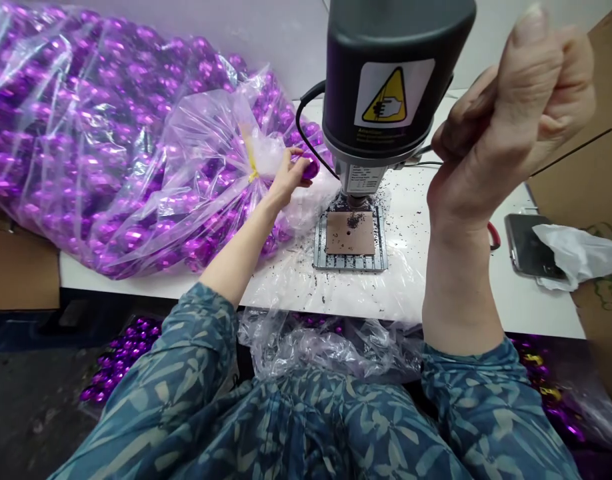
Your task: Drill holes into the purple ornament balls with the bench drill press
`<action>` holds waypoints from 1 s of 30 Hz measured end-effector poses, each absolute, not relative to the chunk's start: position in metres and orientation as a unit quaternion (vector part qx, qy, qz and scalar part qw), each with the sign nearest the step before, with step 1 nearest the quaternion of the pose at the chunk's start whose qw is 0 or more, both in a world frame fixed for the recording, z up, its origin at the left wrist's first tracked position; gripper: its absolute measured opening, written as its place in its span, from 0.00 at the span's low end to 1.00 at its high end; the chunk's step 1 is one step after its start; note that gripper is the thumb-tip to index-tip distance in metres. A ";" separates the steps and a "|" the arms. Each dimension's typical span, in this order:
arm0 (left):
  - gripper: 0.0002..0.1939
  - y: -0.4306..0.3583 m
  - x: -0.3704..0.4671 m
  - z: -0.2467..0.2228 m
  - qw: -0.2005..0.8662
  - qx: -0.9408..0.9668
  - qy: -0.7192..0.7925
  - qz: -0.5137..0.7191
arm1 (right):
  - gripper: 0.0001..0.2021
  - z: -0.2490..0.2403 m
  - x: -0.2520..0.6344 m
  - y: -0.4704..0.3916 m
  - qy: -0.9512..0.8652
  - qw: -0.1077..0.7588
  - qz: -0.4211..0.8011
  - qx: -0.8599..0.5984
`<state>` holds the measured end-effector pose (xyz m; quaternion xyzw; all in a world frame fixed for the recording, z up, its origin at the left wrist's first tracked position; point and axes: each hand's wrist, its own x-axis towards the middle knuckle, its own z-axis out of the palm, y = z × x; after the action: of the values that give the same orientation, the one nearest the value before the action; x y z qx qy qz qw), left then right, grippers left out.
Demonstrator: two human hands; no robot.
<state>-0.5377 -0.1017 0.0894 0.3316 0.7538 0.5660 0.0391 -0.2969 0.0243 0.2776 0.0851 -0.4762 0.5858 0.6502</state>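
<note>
The left hand (pixel 287 175) grasps a ball (pixel 311 169) beside a bag (pixel 201 127) of purple balls (pixel 93 163), right hand (pixel 513 110) clenched.

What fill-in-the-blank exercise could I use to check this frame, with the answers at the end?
1. The shiny ball at the fingers of the left hand is coloured ____.
2. The strip around the gathered neck of the clear plastic bag is coloured ____.
3. Inside the warning triangle on the black machine is a picture of a ____.
4. From the wearer's view, the raised right hand is to the machine's ____.

Missing words: purple; yellow; hand; right.
</note>
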 end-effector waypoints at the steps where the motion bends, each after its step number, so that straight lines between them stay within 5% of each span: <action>1: 0.16 -0.113 -0.526 0.096 0.077 0.326 0.743 0.579 | 0.18 0.278 -0.297 0.024 -0.478 0.649 0.586 0.080; 11: 0.19 -0.169 -0.405 0.112 0.297 0.330 0.640 0.626 | 0.22 0.270 -0.307 0.033 -0.484 0.660 0.566 0.099; 23: 0.24 -0.134 -0.385 0.074 0.222 0.330 0.700 0.593 | 0.24 0.268 -0.305 0.031 -0.491 0.670 0.551 0.080; 30: 0.25 -0.122 -0.370 0.077 0.076 0.398 0.759 0.510 | 0.22 0.268 -0.305 0.030 -0.484 0.668 0.558 0.093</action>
<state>-0.3697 -0.1224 0.0769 0.3981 0.7588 0.5099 0.0761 -0.3055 0.0299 0.2678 0.0926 -0.4840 0.5576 0.6680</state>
